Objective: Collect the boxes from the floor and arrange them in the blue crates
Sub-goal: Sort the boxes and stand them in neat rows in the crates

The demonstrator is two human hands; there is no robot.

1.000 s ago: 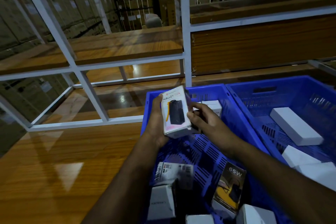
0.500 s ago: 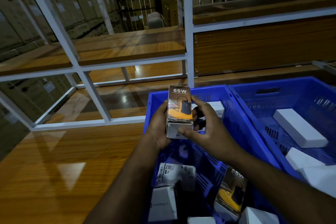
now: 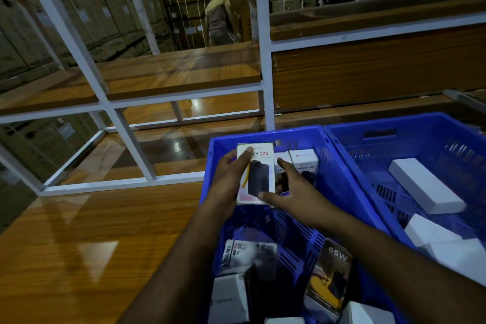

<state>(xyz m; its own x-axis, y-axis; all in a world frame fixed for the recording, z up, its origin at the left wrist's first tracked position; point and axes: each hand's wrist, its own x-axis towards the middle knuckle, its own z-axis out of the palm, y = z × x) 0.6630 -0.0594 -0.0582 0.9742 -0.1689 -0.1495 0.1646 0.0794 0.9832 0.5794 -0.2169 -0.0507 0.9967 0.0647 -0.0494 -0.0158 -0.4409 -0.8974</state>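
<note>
- The white "20K" box (image 3: 256, 173) stands upright over the far end of the left blue crate (image 3: 339, 184), its long axis running top to bottom in the view, printed face turned toward the camera and the top edge tipped slightly away.
- The left hand (image 3: 231, 179) grips this box from its left side, thumb curled across the printed face and fingers behind it.
- The right hand (image 3: 292, 192) is spread and mostly straight; its thumb tip touches the lower right corner of the box, and the forefinger points toward the far wall of the crate, holding nothing.
- Half a second ago both hands held the box turned so that its dark "65W" side faced the camera; now the white "20K" face shows again, as it did a second ago, and the right hand has let go and opened.
- Just behind the right hand, a second white box (image 3: 303, 162) stands upright against the far wall of the crate, now more plainly in view.
- Near the camera, the same crate holds a "65W" box (image 3: 330, 276) leaning upright and a grey box (image 3: 249, 252) lying flat, with more white boxes at the bottom edge.
- The right blue crate (image 3: 368, 155) touches the first and holds long white boxes (image 3: 424, 185) lying flat.
- Both crates rest on a glossy wooden counter (image 3: 79, 244), with a white metal rack (image 3: 263, 60) beyond.
</note>
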